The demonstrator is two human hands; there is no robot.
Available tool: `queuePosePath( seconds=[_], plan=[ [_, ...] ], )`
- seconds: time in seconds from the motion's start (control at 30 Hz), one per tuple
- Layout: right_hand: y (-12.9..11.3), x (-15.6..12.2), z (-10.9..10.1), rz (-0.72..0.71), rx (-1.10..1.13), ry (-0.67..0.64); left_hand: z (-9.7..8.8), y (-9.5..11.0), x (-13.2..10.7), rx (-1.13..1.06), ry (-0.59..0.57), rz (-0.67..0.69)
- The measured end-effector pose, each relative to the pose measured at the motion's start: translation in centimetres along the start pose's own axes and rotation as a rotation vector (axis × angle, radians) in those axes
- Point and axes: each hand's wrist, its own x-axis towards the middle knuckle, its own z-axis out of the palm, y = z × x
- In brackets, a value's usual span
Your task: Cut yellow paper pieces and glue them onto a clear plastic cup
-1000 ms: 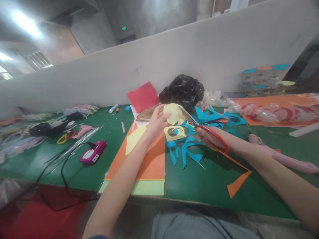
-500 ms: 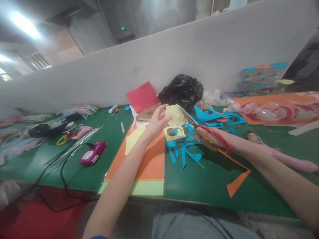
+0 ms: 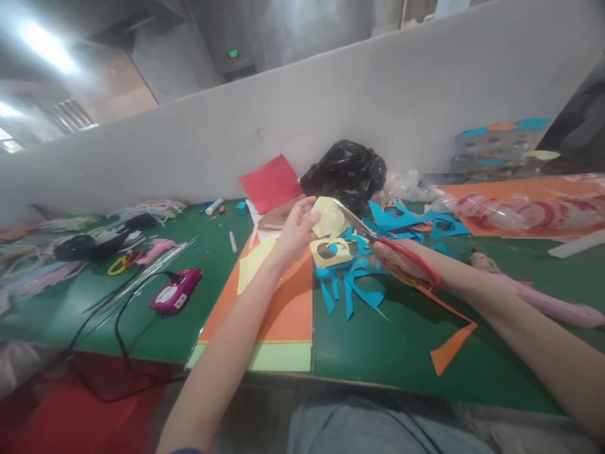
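Observation:
Pinched in my left hand (image 3: 297, 228) is a piece of pale yellow paper (image 3: 328, 217), held up above the table with a rounded shape showing on it. My right hand (image 3: 394, 260) grips a pair of scissors (image 3: 416, 261) with red and yellow handles. Their blades point up and left, lying along the right edge of the yellow paper. Below, a yellow paper scrap with a round hole (image 3: 347, 252) rests on blue paper offcuts (image 3: 363, 293). An orange paper strip (image 3: 447, 350) lies beneath my right forearm.
Orange paper sheets (image 3: 288, 315) lie left of centre on the green table (image 3: 378, 359). A black plastic bag (image 3: 347, 170) and red paper (image 3: 270, 183) are against the wall. A purple corded device (image 3: 176, 293) sits left; a pink glue gun (image 3: 543, 296) lies right.
The yellow paper has turned slightly in my left hand, and its right edge has drawn in a little to the left. The scissors stay in almost the same place.

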Motion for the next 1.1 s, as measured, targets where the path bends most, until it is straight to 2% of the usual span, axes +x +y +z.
queuePosePath(
  seconds=[0.27, 0.57, 0.83, 1.1],
  plan=[
    [0.1, -0.2, -0.1, -0.015, 0.045, -0.056, 0.2, -0.5, 0.0, -0.016, 0.039, -0.021],
    [1.3, 0.1, 0.2, -0.061, 0.151, -0.116, -0.3, -0.4, 0.1, -0.007, 0.016, -0.016],
    [0.4, 0.1, 0.3, -0.031, 0.167, -0.094, 0.2, -0.5, 0.1, -0.019, 0.005, -0.007],
    [1.0, 0.2, 0.3, -0.070, 0.154, -0.101, 0.0, -0.6, 0.3, 0.006, 0.054, -0.026]
  ],
)
